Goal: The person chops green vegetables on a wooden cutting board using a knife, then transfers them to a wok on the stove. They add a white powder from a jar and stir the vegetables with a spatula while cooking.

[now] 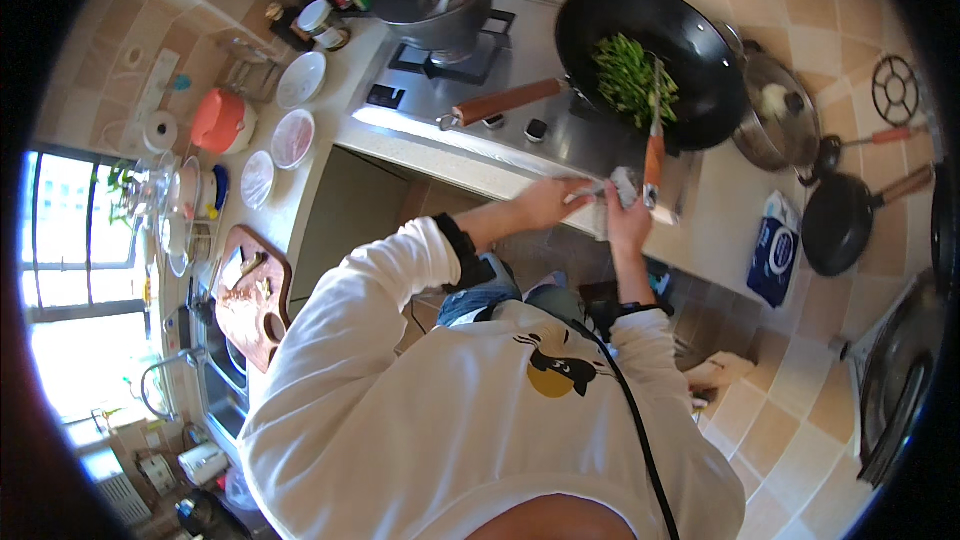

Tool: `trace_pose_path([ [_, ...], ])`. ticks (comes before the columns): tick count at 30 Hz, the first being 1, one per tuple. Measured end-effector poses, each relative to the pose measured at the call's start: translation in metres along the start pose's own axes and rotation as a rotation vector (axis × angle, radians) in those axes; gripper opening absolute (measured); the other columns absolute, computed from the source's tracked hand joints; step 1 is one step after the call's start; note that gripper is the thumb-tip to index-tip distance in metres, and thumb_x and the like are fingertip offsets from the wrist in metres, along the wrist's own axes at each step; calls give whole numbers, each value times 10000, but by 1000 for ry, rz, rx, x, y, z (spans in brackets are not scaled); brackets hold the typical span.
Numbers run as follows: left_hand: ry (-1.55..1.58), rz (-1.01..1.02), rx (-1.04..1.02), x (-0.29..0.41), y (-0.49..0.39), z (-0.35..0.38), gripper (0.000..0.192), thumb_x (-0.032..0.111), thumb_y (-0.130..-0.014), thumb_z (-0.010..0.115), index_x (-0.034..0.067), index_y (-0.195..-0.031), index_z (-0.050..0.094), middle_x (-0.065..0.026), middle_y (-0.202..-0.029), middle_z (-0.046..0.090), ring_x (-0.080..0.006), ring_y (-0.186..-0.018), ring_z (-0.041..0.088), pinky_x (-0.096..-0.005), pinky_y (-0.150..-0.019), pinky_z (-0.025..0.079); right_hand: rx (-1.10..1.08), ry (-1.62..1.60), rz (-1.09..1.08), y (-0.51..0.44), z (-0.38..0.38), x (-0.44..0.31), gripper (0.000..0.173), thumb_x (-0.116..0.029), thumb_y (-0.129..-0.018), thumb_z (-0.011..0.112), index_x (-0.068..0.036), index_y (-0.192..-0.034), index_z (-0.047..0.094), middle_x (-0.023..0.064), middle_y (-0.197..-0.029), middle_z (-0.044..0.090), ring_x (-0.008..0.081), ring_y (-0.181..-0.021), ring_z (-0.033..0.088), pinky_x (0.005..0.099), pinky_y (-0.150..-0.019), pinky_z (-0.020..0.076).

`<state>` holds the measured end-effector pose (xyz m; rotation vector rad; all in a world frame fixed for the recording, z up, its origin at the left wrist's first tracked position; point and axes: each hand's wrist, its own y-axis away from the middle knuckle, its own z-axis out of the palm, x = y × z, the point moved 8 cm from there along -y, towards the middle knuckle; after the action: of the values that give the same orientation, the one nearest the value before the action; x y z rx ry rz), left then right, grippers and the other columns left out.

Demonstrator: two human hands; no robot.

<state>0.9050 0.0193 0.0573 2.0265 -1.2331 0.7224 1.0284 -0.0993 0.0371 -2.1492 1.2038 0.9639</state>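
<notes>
Both my hands meet above the front edge of the stove, at a crumpled, whitish piece of tissue or plastic film [622, 186]. My left hand [551, 202] pinches its left end; my right hand [628, 221] grips its lower part. Blur hides the exact material. Just beyond is a black wok [697, 30] with chopped green vegetables [630, 82] in it. A metal spatula with a wooden handle [654, 165] leans in the wok, its handle end close above my right hand. The wok's wooden handle [510, 101] points left.
A dark pot [435, 26] with a ladle stands on the left burner. Bowls [301, 80] and a wooden cutting board [279, 270] with a cleaver line the left counter. To the right are a lidded pan [776, 112], a tissue pack [774, 251] and a hanging frying pan [836, 225].
</notes>
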Motion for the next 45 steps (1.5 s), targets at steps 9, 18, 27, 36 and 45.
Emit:
trace_pose_path([
  [9, -937, -39, 232, -105, -86, -51, 301, 182, -806, 576, 78, -1083, 628, -168, -1124, 580, -299, -1099, 526, -418, -938, 417, -128, 570, -258, 3, 3, 20, 684, -509, -832, 545, -88, -1348, 388, 255, -1354, 353, 420, -1300, 224, 592, -1032, 137],
  [18, -621, -150, 150, -121, -90, -38, 244, 178, -814, 567, 81, -1015, 665, -161, -1101, 598, -301, -1109, 525, -427, -938, 415, 146, 105, -57, 16, -83, 32, 346, -179, -885, 553, 32, -1158, 527, 177, -1135, 554, 327, -1065, 512, 382, -923, 389],
  [27, -589, -252, 124, -98, -84, -53, 309, 337, -810, 608, 75, -945, 701, -146, -1069, 622, -283, -1096, 541, -438, -927, 413, -107, 226, -67, -35, -90, -111, 577, -335, -859, 576, -31, -1314, 392, 195, -1222, 507, 299, -1010, 573, 357, -864, 449],
  [36, 87, -127, -13, -156, -97, -43, 547, 180, -723, 723, 34, -1198, 492, -184, -999, 613, -328, -993, 582, -393, -845, 452, -246, 413, -148, -84, -103, -118, 487, -168, -826, 537, -72, -1291, 428, 243, -1006, 597, 376, -901, 589, 402, -755, 468],
  [45, 223, -164, 221, -122, -66, -65, 433, 277, -802, 657, 46, -1136, 508, -141, -919, 613, -254, -851, 617, -364, -769, 460, -547, 786, -100, -3, -212, -197, 457, -17, -790, 562, -80, -1241, 513, 188, -979, 620, 268, -892, 618, 314, -765, 469],
])
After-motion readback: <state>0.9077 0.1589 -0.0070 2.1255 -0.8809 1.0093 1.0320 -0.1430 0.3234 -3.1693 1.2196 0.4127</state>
